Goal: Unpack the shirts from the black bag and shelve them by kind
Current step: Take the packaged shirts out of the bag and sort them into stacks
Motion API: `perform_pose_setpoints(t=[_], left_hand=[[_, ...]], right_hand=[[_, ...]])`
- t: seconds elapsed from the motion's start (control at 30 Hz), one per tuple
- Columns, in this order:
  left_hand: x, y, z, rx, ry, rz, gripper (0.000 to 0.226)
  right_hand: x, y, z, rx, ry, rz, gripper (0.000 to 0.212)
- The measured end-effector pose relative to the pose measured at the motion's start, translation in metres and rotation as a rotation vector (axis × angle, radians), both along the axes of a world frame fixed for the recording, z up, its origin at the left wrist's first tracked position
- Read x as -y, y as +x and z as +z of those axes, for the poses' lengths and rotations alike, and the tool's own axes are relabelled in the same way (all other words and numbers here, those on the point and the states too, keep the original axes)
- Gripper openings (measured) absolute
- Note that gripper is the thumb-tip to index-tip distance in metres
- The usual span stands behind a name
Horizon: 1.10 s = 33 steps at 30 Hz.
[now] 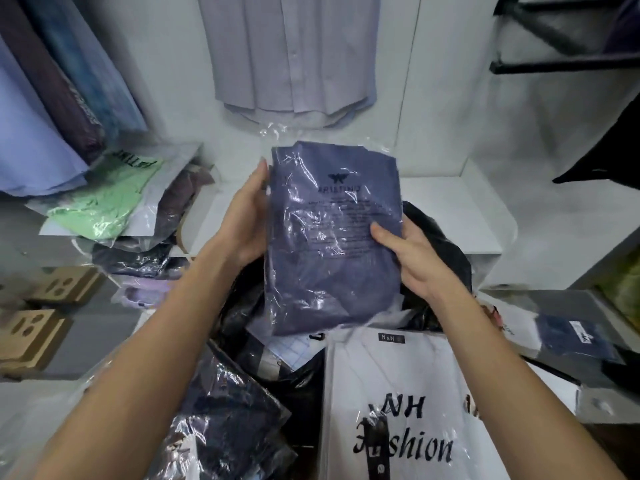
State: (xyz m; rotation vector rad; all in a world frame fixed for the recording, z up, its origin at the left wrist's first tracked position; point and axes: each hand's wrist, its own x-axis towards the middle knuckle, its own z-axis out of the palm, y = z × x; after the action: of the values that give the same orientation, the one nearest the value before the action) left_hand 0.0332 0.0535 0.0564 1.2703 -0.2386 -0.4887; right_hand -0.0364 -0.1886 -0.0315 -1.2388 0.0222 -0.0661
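Observation:
A folded blue-purple shirt [332,237] in clear plastic wrap with a dark printed logo is held upright at the centre of the head view. My left hand [247,220] grips its left edge and my right hand [410,252] grips its right edge, thumb on the front. Under and behind it lies the open black bag [433,237], with more wrapped shirts inside. A white wrapped shirt [398,403] printed "NH Fashion" lies in front at the lower right. A dark wrapped shirt [225,420] lies at the lower left.
On the left shelf lies a stack of wrapped shirts topped by a green one [104,199]. A white shelf [460,209] runs behind the bag. A pale shirt [294,57] hangs on the wall above. Cardboard boxes [31,334] sit at the far left. A navy packet [575,337] lies at the right.

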Motion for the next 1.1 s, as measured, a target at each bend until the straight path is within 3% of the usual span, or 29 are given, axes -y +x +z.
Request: perform_pose_setpoints(t=[0.1, 0.17, 0.33, 0.5, 0.63, 0.67, 0.73, 0.83, 0.97, 1.03, 1.1], left_hand=[[-0.004, -0.012, -0.011, 0.051, -0.022, 0.020, 0.043], [-0.007, -0.010, -0.021, 0.060, -0.021, 0.093, 0.033], [-0.011, -0.016, -0.022, 0.059, 0.000, 0.144, 0.030], [-0.008, -0.027, -0.010, 0.191, 0.037, 0.167, 0.022], [0.003, -0.040, -0.003, 0.232, -0.010, 0.298, 0.024], [0.006, -0.042, -0.002, 0.199, -0.051, 0.340, 0.027], [0.012, -0.049, -0.002, 0.161, -0.094, 0.353, 0.033], [0.025, -0.069, -0.004, 0.281, 0.026, 0.191, 0.028], [0.026, -0.076, -0.016, 0.476, 0.256, -0.074, 0.055], [0.019, -0.071, -0.015, 0.479, 0.218, 0.039, 0.057], [0.011, -0.056, -0.016, 0.410, 0.182, 0.284, 0.066]], right_hand=[[-0.004, -0.004, 0.003, -0.003, -0.038, -0.086, 0.042], [-0.005, -0.011, 0.004, 0.005, -0.082, -0.111, 0.045], [-0.015, -0.018, 0.011, 0.039, -0.229, -0.296, 0.056], [-0.014, -0.016, 0.025, 0.086, -0.153, -0.333, 0.040], [-0.016, -0.009, 0.035, 0.027, -0.596, -0.590, 0.068], [-0.021, -0.013, 0.040, 0.015, -0.584, -0.549, 0.067], [-0.035, -0.022, 0.053, -0.009, -0.354, -0.232, 0.063], [-0.055, -0.028, 0.069, -0.063, -0.095, 0.125, 0.072], [-0.065, -0.025, 0.079, 0.039, -0.174, -0.101, 0.032], [-0.057, -0.024, 0.079, 0.084, -0.165, -0.160, 0.018], [-0.045, -0.026, 0.082, 0.116, -0.170, -0.133, 0.019]])
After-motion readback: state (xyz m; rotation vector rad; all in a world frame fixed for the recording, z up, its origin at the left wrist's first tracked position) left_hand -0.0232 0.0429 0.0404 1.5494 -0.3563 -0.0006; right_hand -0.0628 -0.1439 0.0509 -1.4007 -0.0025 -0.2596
